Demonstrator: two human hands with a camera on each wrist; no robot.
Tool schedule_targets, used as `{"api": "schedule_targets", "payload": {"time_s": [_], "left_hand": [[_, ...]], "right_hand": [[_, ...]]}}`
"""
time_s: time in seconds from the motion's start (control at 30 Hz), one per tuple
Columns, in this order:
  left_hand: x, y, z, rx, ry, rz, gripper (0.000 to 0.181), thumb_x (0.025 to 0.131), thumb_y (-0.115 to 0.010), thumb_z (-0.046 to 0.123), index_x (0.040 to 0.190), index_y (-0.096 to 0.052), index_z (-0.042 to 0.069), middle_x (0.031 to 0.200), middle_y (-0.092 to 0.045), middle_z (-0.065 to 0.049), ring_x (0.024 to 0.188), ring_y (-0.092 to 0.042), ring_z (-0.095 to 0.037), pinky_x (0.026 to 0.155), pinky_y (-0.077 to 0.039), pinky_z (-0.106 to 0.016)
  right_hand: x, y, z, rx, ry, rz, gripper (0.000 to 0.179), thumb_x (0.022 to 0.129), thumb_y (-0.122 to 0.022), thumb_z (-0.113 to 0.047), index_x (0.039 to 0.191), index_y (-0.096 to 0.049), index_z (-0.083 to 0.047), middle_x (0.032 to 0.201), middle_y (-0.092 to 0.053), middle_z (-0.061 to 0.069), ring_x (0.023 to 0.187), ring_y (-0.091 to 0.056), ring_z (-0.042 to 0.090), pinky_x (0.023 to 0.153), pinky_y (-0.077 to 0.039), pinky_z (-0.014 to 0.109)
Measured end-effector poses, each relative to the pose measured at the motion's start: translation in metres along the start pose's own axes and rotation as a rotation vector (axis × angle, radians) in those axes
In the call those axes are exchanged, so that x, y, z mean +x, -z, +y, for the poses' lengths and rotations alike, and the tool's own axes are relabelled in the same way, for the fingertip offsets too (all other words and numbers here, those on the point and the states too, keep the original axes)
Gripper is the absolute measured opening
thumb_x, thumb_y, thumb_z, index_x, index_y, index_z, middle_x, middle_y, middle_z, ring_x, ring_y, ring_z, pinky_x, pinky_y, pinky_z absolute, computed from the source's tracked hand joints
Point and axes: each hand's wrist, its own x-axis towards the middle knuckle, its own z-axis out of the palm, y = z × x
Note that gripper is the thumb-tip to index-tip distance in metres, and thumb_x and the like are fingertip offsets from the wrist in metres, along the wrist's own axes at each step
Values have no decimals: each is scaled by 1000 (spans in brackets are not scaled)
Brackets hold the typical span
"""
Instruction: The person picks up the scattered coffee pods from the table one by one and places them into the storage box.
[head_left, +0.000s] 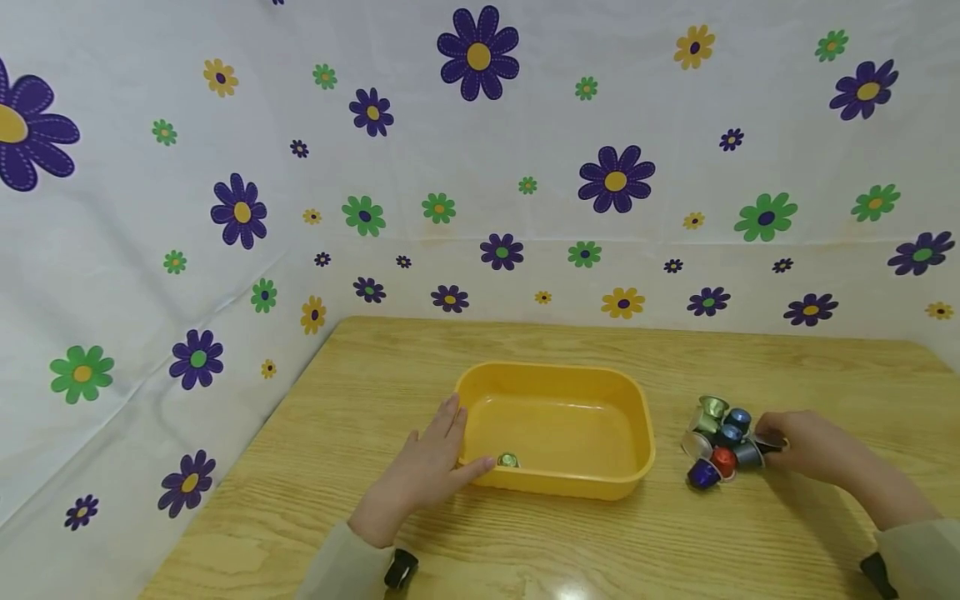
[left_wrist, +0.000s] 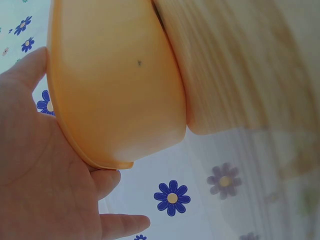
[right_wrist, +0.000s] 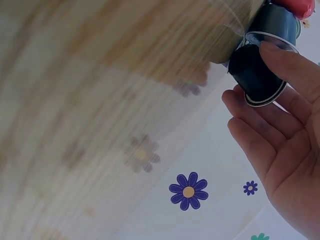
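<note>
My left hand (head_left: 420, 471) rests against the left end of a yellow plastic bin (head_left: 570, 421), fingers extended along its side and thumb at the near rim. Inside the bin, by the near wall, lies one green coffee capsule (head_left: 508, 460). On the right, my right hand (head_left: 810, 448) pinches a black coffee capsule (right_wrist: 256, 72) between thumb and fingers, at the edge of a capsule pile. In that pile are a red capsule (head_left: 723, 461), a purple capsule (head_left: 703, 474), a grey capsule (head_left: 748, 455), blue capsules (head_left: 729, 435) and light green capsules (head_left: 713, 406).
Both bin and pile stand on a wood-grain table (head_left: 570, 542). A white flower-print sheet (head_left: 525, 133) hangs behind the table and along its left side. The bin's right wall is a short way left of the pile.
</note>
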Motion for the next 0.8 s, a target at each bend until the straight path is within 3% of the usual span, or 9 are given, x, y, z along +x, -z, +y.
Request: {"api": "schedule_targets", "payload": {"time_s": [0.23,0.43,0.8], "left_hand": [[0,0,0,-1,-2,1,86,86,-37,59,138,-18,-6,146,-4,-17,132,-7,-28,94,-19,-60],[1,0,-1,2,-2,0,86,86,-37,60,138,-18,-6,146,-4,-17,132,-7,-28,94,-19,-60],[1,0,-1,0,1,-5,85,86,-37,59,138,-18,-6,146,-3,-17,132,-7,-28,95,-19,-59]], "right_hand": [[-1,1,0,29,4,-43,21,65,-71,-2,83,-60,-2,79,-60,3,71,-56,21,66,-46,43],[-2,0,0,35,-15,-101,25,66,-74,-8,86,-60,-3,82,-61,4,73,-54,19,68,-45,43],[-4,3,0,15,-27,-100,26,66,-75,-11,84,-60,-1,80,-60,4,70,-54,18,63,-45,38]]}}
